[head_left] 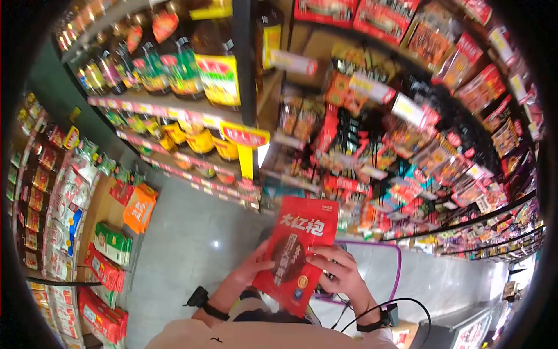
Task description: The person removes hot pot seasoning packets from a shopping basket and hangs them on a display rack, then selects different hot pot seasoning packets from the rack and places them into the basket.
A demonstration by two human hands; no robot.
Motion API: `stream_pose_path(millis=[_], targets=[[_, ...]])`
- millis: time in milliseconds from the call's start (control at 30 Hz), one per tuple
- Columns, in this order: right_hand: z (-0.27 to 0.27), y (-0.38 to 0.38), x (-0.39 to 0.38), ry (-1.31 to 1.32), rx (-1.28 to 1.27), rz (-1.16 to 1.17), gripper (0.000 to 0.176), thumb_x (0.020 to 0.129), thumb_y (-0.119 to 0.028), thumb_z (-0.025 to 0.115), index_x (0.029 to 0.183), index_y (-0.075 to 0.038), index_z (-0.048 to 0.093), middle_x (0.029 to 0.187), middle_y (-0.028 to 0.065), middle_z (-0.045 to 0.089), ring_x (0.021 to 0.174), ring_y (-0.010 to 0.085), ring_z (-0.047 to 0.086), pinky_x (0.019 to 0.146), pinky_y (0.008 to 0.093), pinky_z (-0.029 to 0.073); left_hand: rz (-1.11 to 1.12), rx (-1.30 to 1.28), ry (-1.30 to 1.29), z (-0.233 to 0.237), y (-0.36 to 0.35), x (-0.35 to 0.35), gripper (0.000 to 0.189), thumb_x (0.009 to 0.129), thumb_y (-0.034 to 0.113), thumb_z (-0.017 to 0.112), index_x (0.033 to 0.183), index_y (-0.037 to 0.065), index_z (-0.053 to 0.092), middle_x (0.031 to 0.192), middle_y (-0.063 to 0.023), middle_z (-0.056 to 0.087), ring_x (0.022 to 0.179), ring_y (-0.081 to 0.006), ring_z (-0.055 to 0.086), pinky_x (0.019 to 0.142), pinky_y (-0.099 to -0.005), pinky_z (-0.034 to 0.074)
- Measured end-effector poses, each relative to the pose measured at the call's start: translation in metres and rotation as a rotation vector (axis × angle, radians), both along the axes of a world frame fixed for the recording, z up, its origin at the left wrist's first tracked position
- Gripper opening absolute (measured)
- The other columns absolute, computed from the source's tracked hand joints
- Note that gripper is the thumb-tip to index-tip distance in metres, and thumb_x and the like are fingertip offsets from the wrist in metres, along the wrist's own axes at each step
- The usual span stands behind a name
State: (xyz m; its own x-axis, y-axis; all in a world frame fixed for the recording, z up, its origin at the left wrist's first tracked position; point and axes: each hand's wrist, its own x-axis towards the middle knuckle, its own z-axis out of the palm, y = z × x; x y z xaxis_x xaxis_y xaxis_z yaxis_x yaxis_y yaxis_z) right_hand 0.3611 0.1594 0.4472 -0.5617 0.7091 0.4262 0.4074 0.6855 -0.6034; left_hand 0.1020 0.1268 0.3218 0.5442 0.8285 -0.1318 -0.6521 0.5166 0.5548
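Note:
A red food packet (308,224) with white characters and a dark round picture is held upright before my body, its printed front facing me. My left hand (256,264) grips its left edge, fingers partly behind it. On the other side, my right hand (336,269) clasps the right edge with fingers lying over the front. What is inside the packet does not show. Both wrists wear dark straps, and a black cable (415,302) loops near the right one.
Shelves of bottles (216,75) rise ahead to the left. Packets fill the racks (418,151) on the right. Low bags (113,243) line the left side. Below my right hand is a purple-rimmed basket or cart (399,273). Grey tiled floor (180,232) lies between.

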Motion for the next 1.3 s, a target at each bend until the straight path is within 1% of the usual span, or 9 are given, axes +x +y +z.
stream_pose_path(millis=[133, 233, 267, 367, 467, 633, 833, 1000, 1300], targets=[[0.067, 0.019, -0.013, 0.071, 0.192, 0.026, 0.05, 0.067, 0.002, 0.057, 0.113, -0.007, 0.071, 0.128, 0.0182, 0.06, 0.111, 0.0308, 0.064, 0.088, 0.038, 0.054, 0.166, 0.329, 0.188, 0.102, 0.035, -0.025, 0.081, 0.088, 0.004, 0.066, 0.155, 0.006, 0.02, 0.154, -0.008, 0.034, 0.141, -0.02, 0.034, 0.116, -0.0394, 0.027], [0.117, 0.026, -0.022, -0.076, 0.526, -0.235, 0.052, 0.068, 0.005, 0.054, 0.118, -0.005, 0.068, 0.14, 0.0248, 0.049, 0.122, 0.0368, 0.057, 0.095, 0.0407, 0.051, 0.274, 0.548, 0.349, 0.18, 0.066, -0.04, 0.075, 0.09, 0.002, 0.064, 0.153, 0.004, 0.024, 0.15, -0.0078, 0.039, 0.137, -0.0181, 0.037, 0.114, -0.0365, 0.029], [0.113, 0.034, -0.019, 0.037, 0.5, -0.252, 0.054, 0.077, 0.005, 0.054, 0.13, -0.003, 0.06, 0.147, 0.0303, 0.038, 0.129, 0.0433, 0.049, 0.101, 0.0434, 0.046, 0.31, 0.616, 0.412, 0.205, 0.08, -0.046, 0.072, 0.091, 0.002, 0.064, 0.152, 0.003, 0.026, 0.148, -0.008, 0.041, 0.136, -0.0173, 0.039, 0.113, -0.0353, 0.031], [0.155, 0.049, -0.028, 0.26, 0.481, -0.303, 0.054, 0.086, 0.0, 0.056, 0.14, -0.001, 0.048, 0.144, 0.0321, 0.04, 0.128, 0.0474, 0.047, 0.103, 0.0447, 0.043, 0.415, 0.83, 0.436, 0.256, 0.123, -0.055, 0.062, 0.092, 0.0, 0.063, 0.147, 0.0, 0.034, 0.14, -0.0083, 0.049, 0.127, -0.0149, 0.047, 0.108, -0.0316, 0.037], [0.201, 0.055, -0.037, 0.079, 0.366, -0.302, 0.062, 0.09, -0.01, 0.064, 0.145, 0.0, 0.039, 0.138, 0.0289, 0.045, 0.123, 0.0413, 0.052, 0.101, 0.0429, 0.044, 0.526, 1.04, 0.482, 0.304, 0.156, -0.054, 0.061, 0.093, 0.001, 0.062, 0.147, 0.0, 0.034, 0.138, -0.0085, 0.051, 0.127, -0.0151, 0.047, 0.107, -0.032, 0.038], [0.248, 0.075, -0.068, 0.071, 0.391, -0.296, 0.072, 0.087, -0.01, 0.069, 0.148, 0.003, 0.033, 0.131, 0.0262, 0.053, 0.122, 0.037, 0.053, 0.103, 0.0434, 0.042, 0.534, 1.071, 0.304, 0.371, 0.177, -0.045, 0.057, 0.095, 0.003, 0.06, 0.146, 0.001, 0.034, 0.137, -0.0086, 0.052, 0.126, -0.0143, 0.049, 0.107, -0.0321, 0.039], [0.313, 0.117, -0.078, 0.252, 0.435, -0.243, 0.072, 0.085, -0.006, 0.069, 0.148, 0.002, 0.034, 0.148, 0.0238, 0.042, 0.138, 0.0327, 0.041, 0.114, 0.0382, 0.031, 0.535, 1.037, 0.221, 0.453, 0.206, -0.046, 0.053, 0.095, 0.004, 0.059, 0.144, 0.002, 0.037, 0.135, -0.008, 0.054, 0.121, -0.0142, 0.053, 0.103, -0.0319, 0.044], [0.365, 0.122, -0.089, 0.406, 0.247, -0.132, 0.064, 0.087, 0.001, 0.066, 0.146, 0.0, 0.039, 0.134, 0.0129, 0.053, 0.117, 0.0138, 0.052, 0.101, 0.029, 0.043, 0.416, 1.004, 0.217, 0.495, 0.23, -0.054, 0.053, 0.095, 0.007, 0.058, 0.144, 0.004, 0.038, 0.132, -0.009, 0.057, 0.118, -0.0172, 0.058, 0.097, -0.0344, 0.05], [0.446, 0.187, -0.086, 0.576, 0.095, -0.191, 0.055, 0.089, 0.001, 0.062, 0.142, -0.004, 0.049, 0.127, 0.0105, 0.061, 0.105, 0.0122, 0.06, 0.091, 0.0276, 0.049, 0.578, 1.097, 0.329, 0.57, 0.3, -0.041, 0.037, 0.093, 0.008, 0.061, 0.128, 0.001, 0.049, 0.108, -0.0107, 0.065, 0.092, -0.0181, 0.068, 0.074, -0.0338, 0.06]])
